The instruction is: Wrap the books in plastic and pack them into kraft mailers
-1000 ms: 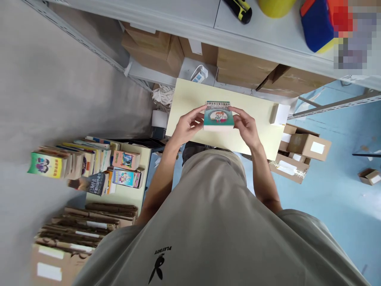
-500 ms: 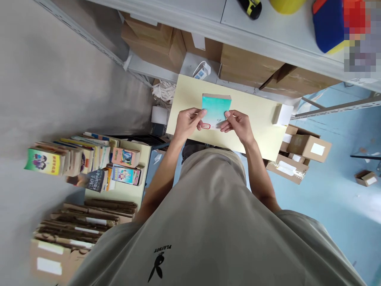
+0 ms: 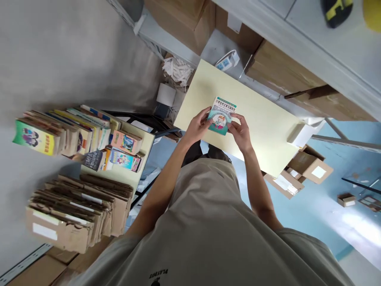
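Between my two hands is a small book (image 3: 220, 117) with a teal cover, a cartoon child on it and Chinese lettering across the top. My left hand (image 3: 200, 125) grips its left edge, thumb on the cover. On the right edge, my right hand (image 3: 239, 129) holds it with the thumb over the cover and fingers bent around the side. The book is over the near part of a pale yellow table (image 3: 258, 115); whether it touches the tabletop I cannot tell.
A white box (image 3: 301, 135) sits at the table's right end, a power strip (image 3: 228, 61) beyond its far edge. To the left are rows of books (image 3: 89, 131) and stacked flattened cartons (image 3: 74, 210). Cardboard boxes (image 3: 309, 165) lie at the lower right; a shelf (image 3: 262, 20) overhangs the far side.
The book has been turned over: its pale teal back showed before, and the illustrated cover faces me now. Both hands have shifted their hold on it. My view has swung toward the left.
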Demonstrator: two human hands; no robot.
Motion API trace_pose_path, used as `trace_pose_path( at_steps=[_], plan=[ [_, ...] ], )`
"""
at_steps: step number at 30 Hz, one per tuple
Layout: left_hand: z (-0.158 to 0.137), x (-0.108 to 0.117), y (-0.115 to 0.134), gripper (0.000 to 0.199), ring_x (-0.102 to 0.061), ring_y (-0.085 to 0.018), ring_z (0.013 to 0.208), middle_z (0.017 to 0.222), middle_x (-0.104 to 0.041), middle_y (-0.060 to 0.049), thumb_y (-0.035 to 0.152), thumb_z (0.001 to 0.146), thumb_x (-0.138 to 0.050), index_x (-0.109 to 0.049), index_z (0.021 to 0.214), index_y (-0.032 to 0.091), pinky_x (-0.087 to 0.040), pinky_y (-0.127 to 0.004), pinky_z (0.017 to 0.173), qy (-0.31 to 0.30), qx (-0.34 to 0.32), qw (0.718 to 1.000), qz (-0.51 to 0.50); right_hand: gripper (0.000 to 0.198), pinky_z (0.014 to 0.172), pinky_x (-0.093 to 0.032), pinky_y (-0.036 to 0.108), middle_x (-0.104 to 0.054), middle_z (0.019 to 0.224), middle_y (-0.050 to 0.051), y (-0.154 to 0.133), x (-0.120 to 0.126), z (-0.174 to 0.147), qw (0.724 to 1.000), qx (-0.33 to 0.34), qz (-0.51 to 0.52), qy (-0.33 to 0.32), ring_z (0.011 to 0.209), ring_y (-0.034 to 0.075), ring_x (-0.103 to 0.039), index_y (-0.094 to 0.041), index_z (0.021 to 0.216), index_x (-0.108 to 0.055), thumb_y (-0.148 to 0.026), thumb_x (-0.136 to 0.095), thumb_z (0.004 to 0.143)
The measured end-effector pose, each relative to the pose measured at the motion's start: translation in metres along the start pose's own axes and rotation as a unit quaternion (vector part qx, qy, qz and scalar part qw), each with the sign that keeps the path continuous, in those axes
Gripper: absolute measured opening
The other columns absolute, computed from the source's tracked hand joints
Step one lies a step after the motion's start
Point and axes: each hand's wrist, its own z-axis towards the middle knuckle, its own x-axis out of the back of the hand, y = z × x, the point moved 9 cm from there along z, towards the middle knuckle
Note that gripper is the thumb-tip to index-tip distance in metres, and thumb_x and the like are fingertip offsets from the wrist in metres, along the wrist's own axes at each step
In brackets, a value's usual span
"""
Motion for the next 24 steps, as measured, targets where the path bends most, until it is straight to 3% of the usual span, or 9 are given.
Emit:
trace_pose_path(
  at_steps=[4,7,10,13,16,19,21,24],
  plan=[
    [0.042,0.036,-0.045,0.065,-0.079,-0.038,0.139,0.162,-0.073,-0.023,0.061,0.116,-0.069,-0.070,0.170,0.024,-0.068,-0.051,0.118,0.068,0.051,0.993,0.088,0.086,0.105,-0.077,0.054,-0.087,0.134,0.013,0.012,-0.025,0.057,0.999,-0.003,-0.046,0.020,0.111,0.030,-0.088,-0.035,0.153,-0.058,-0.097,-0.076,0.096],
    [0.090,0.063,-0.071,0.059,-0.073,-0.038,0.146,0.151,-0.075,-0.023,0.034,0.110,-0.071,-0.073,0.168,0.021,-0.058,-0.052,0.132,0.107,0.079,0.978,0.160,0.081,0.107,-0.075,0.049,-0.085,0.143,0.017,0.019,-0.047,0.113,0.994,-0.016,-0.095,0.050,0.123,0.029,-0.087,-0.032,0.157,-0.058,-0.090,-0.070,0.101],
    [0.136,0.079,-0.091,0.063,-0.070,-0.042,0.149,0.151,-0.077,-0.021,0.020,0.102,-0.071,-0.075,0.165,0.020,-0.051,-0.056,0.139,0.112,0.090,0.973,0.180,0.068,0.114,-0.072,0.047,-0.083,0.150,0.018,0.029,-0.062,0.162,0.981,-0.041,-0.161,0.096,0.137,0.028,-0.084,-0.030,0.160,-0.062,-0.073,-0.069,0.108],
    [0.158,0.081,-0.100,0.062,-0.070,-0.043,0.151,0.159,-0.079,-0.020,0.010,0.099,-0.066,-0.077,0.160,0.018,-0.047,-0.059,0.142,0.078,0.080,0.974,0.196,0.055,0.119,-0.070,0.055,-0.080,0.157,0.019,0.042,-0.068,0.182,0.957,-0.081,-0.234,0.150,0.137,0.029,-0.084,-0.027,0.161,-0.066,-0.048,-0.070,0.110],
    [0.144,0.094,-0.101,0.058,-0.070,-0.041,0.154,0.167,-0.076,-0.019,0.010,0.107,-0.062,-0.075,0.162,0.018,-0.048,-0.058,0.142,0.071,0.061,0.978,0.187,0.052,0.115,-0.073,0.060,-0.072,0.169,0.024,0.037,-0.073,0.175,0.915,-0.076,-0.346,0.196,0.142,0.034,-0.081,-0.024,0.160,-0.072,-0.035,-0.065,0.109],
    [0.108,0.136,-0.118,0.045,-0.072,-0.039,0.154,0.167,-0.076,-0.018,0.022,0.115,-0.065,-0.076,0.159,0.021,-0.053,-0.054,0.139,0.135,0.092,0.977,0.138,0.053,0.112,-0.075,0.061,-0.066,0.172,0.025,0.012,-0.094,0.163,0.865,-0.027,-0.454,0.213,0.153,0.037,-0.075,-0.024,0.162,-0.075,-0.035,-0.056,0.114],
    [0.083,0.171,-0.145,0.039,-0.076,-0.037,0.149,0.161,-0.079,-0.018,0.026,0.116,-0.067,-0.079,0.153,0.022,-0.056,-0.052,0.135,0.178,0.142,0.967,0.115,0.052,0.116,-0.073,0.062,-0.068,0.169,0.026,-0.003,-0.121,0.167,0.852,0.011,-0.487,0.190,0.157,0.038,-0.073,-0.023,0.161,-0.076,-0.037,-0.050,0.118],
    [0.054,0.218,-0.204,0.029,-0.082,-0.034,0.135,0.145,-0.086,-0.017,0.028,0.112,-0.073,-0.082,0.139,0.020,-0.060,-0.047,0.127,0.233,0.243,0.938,0.086,0.050,0.126,-0.067,0.061,-0.074,0.161,0.022,-0.009,-0.174,0.200,0.847,0.037,-0.521,0.097,0.156,0.037,-0.072,-0.024,0.154,-0.081,-0.038,-0.044,0.123]
  ],
)
